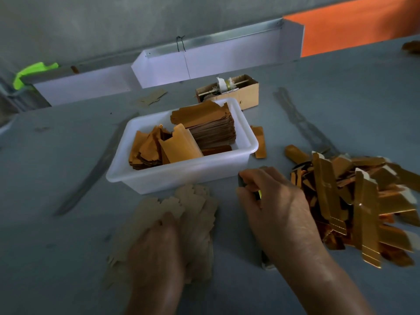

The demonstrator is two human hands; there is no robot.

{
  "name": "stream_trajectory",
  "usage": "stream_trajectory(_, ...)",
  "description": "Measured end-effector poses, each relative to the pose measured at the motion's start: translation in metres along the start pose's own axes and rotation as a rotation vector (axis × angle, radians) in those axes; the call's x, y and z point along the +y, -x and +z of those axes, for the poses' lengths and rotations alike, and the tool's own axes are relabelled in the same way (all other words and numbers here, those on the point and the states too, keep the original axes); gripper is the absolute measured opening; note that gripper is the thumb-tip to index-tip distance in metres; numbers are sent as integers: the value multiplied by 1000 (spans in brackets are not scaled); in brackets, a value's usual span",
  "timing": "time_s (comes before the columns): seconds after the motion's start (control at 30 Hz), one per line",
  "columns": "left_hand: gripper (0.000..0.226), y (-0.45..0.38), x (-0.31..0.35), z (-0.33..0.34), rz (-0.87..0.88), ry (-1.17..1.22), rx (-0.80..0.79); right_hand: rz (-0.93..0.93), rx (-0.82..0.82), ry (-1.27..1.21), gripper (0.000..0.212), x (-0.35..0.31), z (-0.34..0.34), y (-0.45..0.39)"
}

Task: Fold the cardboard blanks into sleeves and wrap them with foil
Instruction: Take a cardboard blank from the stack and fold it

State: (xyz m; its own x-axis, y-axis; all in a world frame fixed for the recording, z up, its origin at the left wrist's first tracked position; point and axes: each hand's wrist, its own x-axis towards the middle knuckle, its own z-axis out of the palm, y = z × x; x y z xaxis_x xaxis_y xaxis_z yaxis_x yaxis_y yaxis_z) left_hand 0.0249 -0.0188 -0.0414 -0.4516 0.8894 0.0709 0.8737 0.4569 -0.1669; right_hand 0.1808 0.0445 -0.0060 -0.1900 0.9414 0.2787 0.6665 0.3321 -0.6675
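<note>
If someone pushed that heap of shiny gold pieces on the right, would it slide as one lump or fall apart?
The gold pile would probably scatter: its pieces lie loosely crossed at many angles. They look thin and likely light. Their glossy foil faces suggest they slide easily over each other and the grey table.

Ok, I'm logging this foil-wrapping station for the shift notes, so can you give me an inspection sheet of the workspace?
Surface: grey table, scuffed with dark streaks.
Job's things: plain cardboard blanks fanned near the front; white tub holding brown stacks; pile of gold foil-wrapped sleeves on the right.
Clutter: small cardboard box with a spool behind the tub; stray gold piece beside the tub.
Grippers: left hand rests on the blanks, blurred; right hand grips a small dark object.
Cables: nothing seen.
Surroundings: white trays, orange panel, green object.
</note>
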Motion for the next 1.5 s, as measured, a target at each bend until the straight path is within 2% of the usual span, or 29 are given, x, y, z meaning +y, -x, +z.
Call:
stream_trajectory(0.07, 21, -3, -4, -6, -95, 53, 50, -12, 0, -10, 31, 1, 0, 0)
stream_trajectory(0.13, 28, -3, -9, 6, -101, 173, 112, -26, 5, -19, 29, 2, 0, -2)
stream_trajectory(0.2, 29, 0, -10, 16, -45, 230, 269, -50, 15, -20, 27, 2, 0, -2)
stream_trajectory(0.27, 11, 2, -12, 19, 32, 273, 476, -75, 32, -58, 22, 1, -3, 2)
stream_trajectory(0.3, 14, 3, -12, 17, 39, 293, 552, -78, 35, -107, 16, 1, -5, 6)
stream_trajectory(0.37, 27, 6, -9, 6, 53, 332, 631, -34, -56, -250, 14, -3, -5, 17)
stream_trajectory(0.43, 26, 13, 1, -5, 89, 385, 669, 61, -274, -469, 20, -11, -1, 29)
stream_trajectory(0.47, 28, 18, 8, -9, 125, 421, 655, 105, -380, -587, 20, -13, 4, 34)
stream_trajectory(0.53, 36, 29, 21, -17, 194, 508, 612, 198, -461, -764, 19, -17, 12, 40)
stream_trajectory(0.63, 44, 42, 36, -23, 219, 582, 504, 357, -433, -1048, 18, -16, 11, 45)
stream_trajectory(0.73, 28, 48, 41, -26, 290, 780, 465, 443, -328, -1156, 16, -9, 5, 50)
stream_trajectory(0.87, 17, 47, 40, -39, 120, 1110, 461, 450, -221, -1129, 20, -1, -6, 49)
stream_trajectory(0.93, 28, 40, 34, -44, -3, 1187, 403, 418, -233, -1103, 19, 0, -14, 49)
stream_trajectory(0.97, 41, 36, 29, -45, -58, 1222, 292, 410, -249, -1106, 19, 2, -16, 50)
stream_trajectory(1.03, 58, 27, 20, -47, -101, 1392, -45, 415, -301, -1144, 19, 6, -21, 53)
stream_trajectory(1.1, 52, 24, 15, -49, -40, 1596, -337, 440, -354, -1167, 19, 9, -25, 55)
stream_trajectory(1.17, 40, 25, 17, -48, 48, 1596, -435, 436, -380, -1109, 18, 12, -27, 57)
stream_trajectory(1.33, 31, 28, 25, -45, 75, 1509, -428, 223, -236, -514, 13, 19, -27, 63)
stream_trajectory(1.5, 29, 32, 34, -41, 53, 1544, -340, 34, -58, -271, 16, 17, -26, 64)
